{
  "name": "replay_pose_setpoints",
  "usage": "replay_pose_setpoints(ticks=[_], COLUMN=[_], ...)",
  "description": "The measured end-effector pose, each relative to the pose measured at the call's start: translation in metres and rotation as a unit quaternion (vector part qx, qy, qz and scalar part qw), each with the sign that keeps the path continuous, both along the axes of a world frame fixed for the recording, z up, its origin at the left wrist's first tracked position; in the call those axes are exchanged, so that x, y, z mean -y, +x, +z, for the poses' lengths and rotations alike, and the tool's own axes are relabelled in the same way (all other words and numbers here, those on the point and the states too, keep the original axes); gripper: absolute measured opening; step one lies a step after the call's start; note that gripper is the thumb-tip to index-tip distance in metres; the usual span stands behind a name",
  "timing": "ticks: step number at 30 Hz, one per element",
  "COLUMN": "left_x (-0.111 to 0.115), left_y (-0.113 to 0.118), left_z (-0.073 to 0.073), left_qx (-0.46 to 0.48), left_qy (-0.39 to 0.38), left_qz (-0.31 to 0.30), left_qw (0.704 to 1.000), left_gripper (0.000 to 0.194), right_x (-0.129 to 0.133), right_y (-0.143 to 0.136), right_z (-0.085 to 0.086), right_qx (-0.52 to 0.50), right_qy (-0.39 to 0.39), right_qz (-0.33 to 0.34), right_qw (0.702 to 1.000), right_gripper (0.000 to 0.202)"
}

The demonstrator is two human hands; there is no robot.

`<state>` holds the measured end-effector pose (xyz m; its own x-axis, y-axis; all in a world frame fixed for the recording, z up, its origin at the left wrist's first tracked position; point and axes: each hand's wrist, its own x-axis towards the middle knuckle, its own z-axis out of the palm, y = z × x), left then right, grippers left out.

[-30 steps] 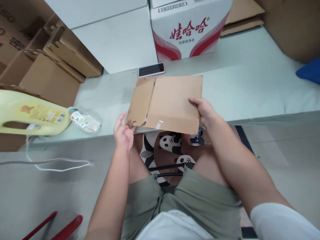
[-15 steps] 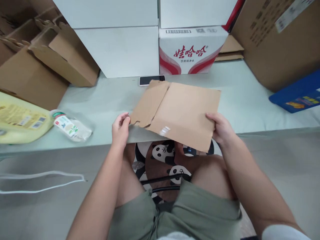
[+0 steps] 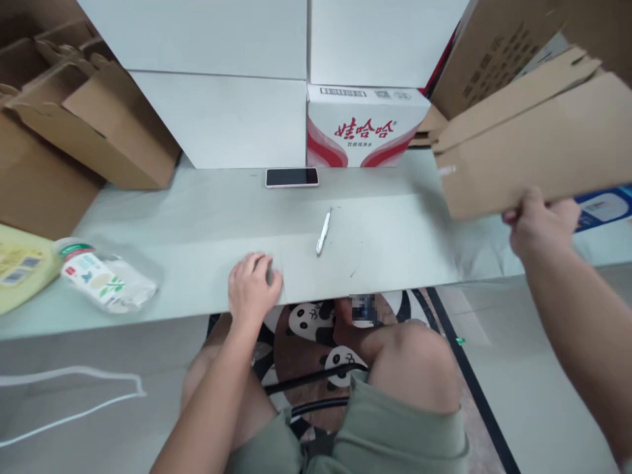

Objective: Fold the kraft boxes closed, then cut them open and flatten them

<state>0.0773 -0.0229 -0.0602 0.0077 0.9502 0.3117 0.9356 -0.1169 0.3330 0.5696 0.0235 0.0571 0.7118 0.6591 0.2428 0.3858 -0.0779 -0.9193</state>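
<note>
A flattened cardboard box (image 3: pixel 533 145), with slotted flaps along its upper edge and a bit of clear tape at its left corner, is raised over the right side of the table. My right hand (image 3: pixel 540 220) grips it by the lower edge. At the table's front edge rests my left hand (image 3: pixel 254 283), its fingers loosely bent and the thumb apart, with nothing visible in it. A white pen (image 3: pixel 323 234) lies on the cloth to the right of that hand. Farther back is a phone (image 3: pixel 292 177) with a dark screen.
White cartons (image 3: pixel 227 118) and a red-and-white water carton (image 3: pixel 365 131) line the back. Open cardboard boxes (image 3: pixel 113 125) stand at left. A clear plastic bottle (image 3: pixel 106 276) lies beside a yellow jug (image 3: pixel 22 266). A blue package (image 3: pixel 605 207) is partly hidden at right.
My right hand has carried the flattened box from the middle to the right, uncovering the pen. My left hand has let go of the box and come down onto the table.
</note>
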Motion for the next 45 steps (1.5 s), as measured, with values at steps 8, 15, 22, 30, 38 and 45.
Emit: replay_pose_setpoints(ticks=[8,15,22,30,38,45], left_x=[0.000,0.002,0.009,0.016,0.013,0.008], left_y=[0.000,0.001,-0.001,-0.008,-0.037,-0.065], left_z=[-0.001,0.002,0.006,0.005,0.031,0.043], left_qx=[-0.026,-0.025,-0.028,-0.001,0.104,0.184], left_qy=[0.006,-0.010,-0.035,-0.086,-0.151,-0.126], left_qz=[0.003,0.004,-0.011,-0.035,-0.072,-0.050], left_qw=[1.000,1.000,0.999,0.996,0.980,0.974], left_gripper=[0.034,0.032,0.034,0.044,0.029,0.024], right_x=[-0.062,-0.008,-0.016,-0.035,-0.048,-0.075], right_y=[-0.076,-0.180,-0.246,-0.276,-0.311,-0.398], right_z=[-0.027,-0.078,-0.073,-0.067,-0.059,-0.045], right_qx=[-0.114,0.174,0.314,0.394,0.357,0.014], right_qy=[-0.101,-0.262,-0.322,-0.392,-0.358,-0.182], right_qz=[0.218,0.401,0.388,0.297,0.385,0.495], right_qw=[0.964,0.861,0.805,0.776,0.772,0.849], right_gripper=[0.015,0.037,0.044,0.051,0.015,0.050])
